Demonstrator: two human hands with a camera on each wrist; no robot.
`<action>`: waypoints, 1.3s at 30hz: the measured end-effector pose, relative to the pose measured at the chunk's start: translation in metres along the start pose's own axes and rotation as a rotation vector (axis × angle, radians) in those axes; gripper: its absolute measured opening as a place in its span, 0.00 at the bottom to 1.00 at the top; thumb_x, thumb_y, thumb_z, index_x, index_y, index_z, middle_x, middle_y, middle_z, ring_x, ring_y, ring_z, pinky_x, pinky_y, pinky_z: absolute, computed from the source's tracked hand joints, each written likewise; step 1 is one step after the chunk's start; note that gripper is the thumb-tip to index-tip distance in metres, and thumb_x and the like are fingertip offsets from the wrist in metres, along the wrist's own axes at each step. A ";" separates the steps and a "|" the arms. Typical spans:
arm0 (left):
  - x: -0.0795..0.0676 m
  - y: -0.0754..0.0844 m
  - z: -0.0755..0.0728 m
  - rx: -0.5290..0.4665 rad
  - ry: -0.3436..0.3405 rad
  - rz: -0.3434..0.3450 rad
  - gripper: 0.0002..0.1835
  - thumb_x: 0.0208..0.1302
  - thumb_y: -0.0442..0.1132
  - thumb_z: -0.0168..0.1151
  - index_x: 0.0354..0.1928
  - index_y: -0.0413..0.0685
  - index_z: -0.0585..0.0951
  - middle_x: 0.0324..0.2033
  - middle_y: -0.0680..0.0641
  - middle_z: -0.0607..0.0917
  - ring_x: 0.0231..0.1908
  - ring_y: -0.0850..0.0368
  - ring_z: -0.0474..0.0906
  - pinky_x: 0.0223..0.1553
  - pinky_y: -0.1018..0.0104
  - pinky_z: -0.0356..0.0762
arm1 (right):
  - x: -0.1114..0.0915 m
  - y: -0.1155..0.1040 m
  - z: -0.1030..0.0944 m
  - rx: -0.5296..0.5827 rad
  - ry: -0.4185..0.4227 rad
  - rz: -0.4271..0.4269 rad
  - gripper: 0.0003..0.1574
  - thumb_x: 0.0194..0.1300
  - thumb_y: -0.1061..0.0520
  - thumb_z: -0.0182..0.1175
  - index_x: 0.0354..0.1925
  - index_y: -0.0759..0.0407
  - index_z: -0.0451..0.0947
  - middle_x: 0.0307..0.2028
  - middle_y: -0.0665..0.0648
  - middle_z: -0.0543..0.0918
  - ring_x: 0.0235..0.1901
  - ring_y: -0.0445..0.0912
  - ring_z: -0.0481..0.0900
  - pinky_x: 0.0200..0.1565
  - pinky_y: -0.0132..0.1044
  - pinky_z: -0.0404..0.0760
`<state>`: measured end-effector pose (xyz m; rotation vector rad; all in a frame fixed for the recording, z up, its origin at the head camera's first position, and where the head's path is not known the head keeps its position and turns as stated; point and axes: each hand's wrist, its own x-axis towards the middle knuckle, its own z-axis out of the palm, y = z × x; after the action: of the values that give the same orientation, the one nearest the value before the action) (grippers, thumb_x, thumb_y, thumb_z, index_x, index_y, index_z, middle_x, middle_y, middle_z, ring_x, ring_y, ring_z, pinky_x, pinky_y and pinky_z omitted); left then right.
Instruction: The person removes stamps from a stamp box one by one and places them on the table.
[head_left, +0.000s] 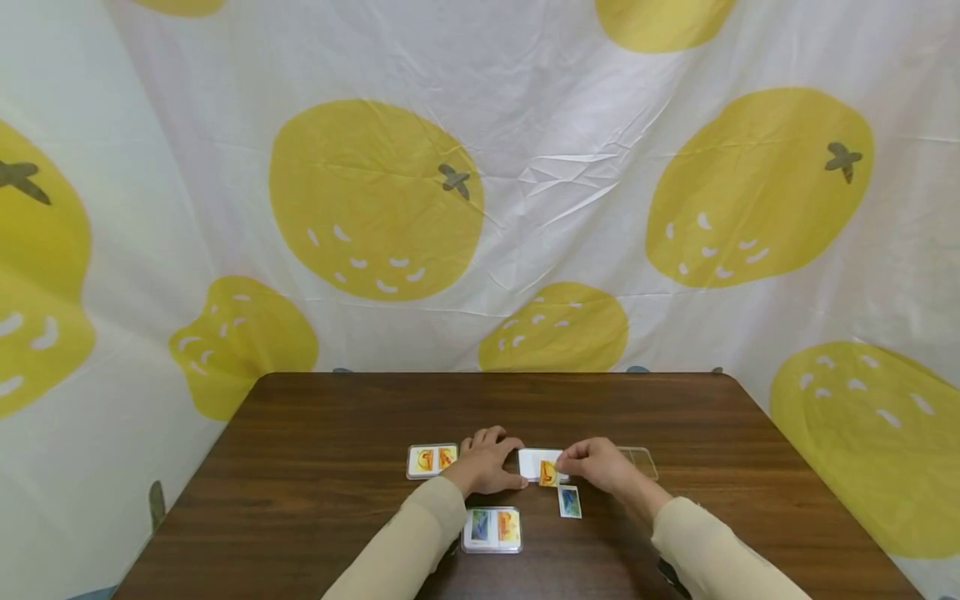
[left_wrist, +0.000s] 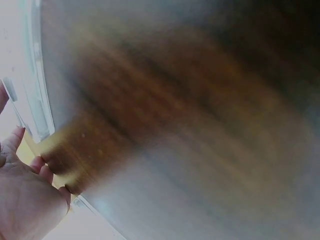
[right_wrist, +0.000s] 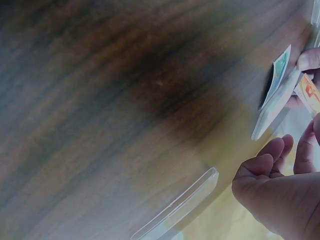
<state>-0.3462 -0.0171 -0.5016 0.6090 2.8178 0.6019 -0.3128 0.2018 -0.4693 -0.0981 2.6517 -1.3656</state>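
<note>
Over a white-backed clear case (head_left: pixel 529 463), my right hand (head_left: pixel 600 464) pinches an orange stamp (head_left: pixel 548 473) with a toothed edge, also seen in the right wrist view. The stamp covers part of the white insert; whether it touches the insert I cannot tell. My left hand (head_left: pixel 489 463) lies spread at the case's left side, thumb and fingers touching its edge. Near the case's front edge, on the table, is a blue-green stamp (head_left: pixel 570 502). In the left wrist view my left hand (left_wrist: pixel 27 195) shows only partly.
Left of my left hand sits a clear case with orange stamps (head_left: pixel 432 461). Closer in, beside my left forearm, another case (head_left: pixel 492 531) holds one blue-green and one orange stamp. A transparent lid-like piece (head_left: pixel 642 461) lies behind my right hand on the brown table (head_left: pixel 315 500).
</note>
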 end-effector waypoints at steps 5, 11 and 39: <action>-0.002 0.001 -0.002 0.018 -0.002 0.003 0.32 0.62 0.60 0.64 0.67 0.62 0.72 0.71 0.44 0.61 0.71 0.45 0.53 0.68 0.43 0.49 | -0.006 0.000 0.002 0.012 -0.026 -0.004 0.06 0.62 0.60 0.67 0.32 0.62 0.85 0.32 0.51 0.83 0.35 0.45 0.76 0.42 0.41 0.75; -0.005 0.003 -0.005 0.021 0.000 0.005 0.32 0.63 0.61 0.64 0.67 0.62 0.72 0.71 0.44 0.61 0.71 0.45 0.53 0.68 0.43 0.49 | -0.012 0.002 0.005 0.014 -0.063 -0.093 0.06 0.61 0.60 0.68 0.32 0.64 0.84 0.31 0.52 0.83 0.35 0.45 0.75 0.40 0.40 0.74; 0.006 -0.006 0.008 -0.013 0.025 0.024 0.32 0.62 0.59 0.65 0.66 0.61 0.72 0.71 0.43 0.61 0.71 0.43 0.53 0.67 0.40 0.48 | -0.019 0.006 0.020 -0.053 -0.021 -0.157 0.06 0.58 0.62 0.69 0.29 0.65 0.84 0.25 0.52 0.82 0.28 0.43 0.74 0.32 0.38 0.73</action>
<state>-0.3519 -0.0168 -0.5119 0.6389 2.8307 0.6365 -0.2911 0.1915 -0.4833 -0.3318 2.7132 -1.3303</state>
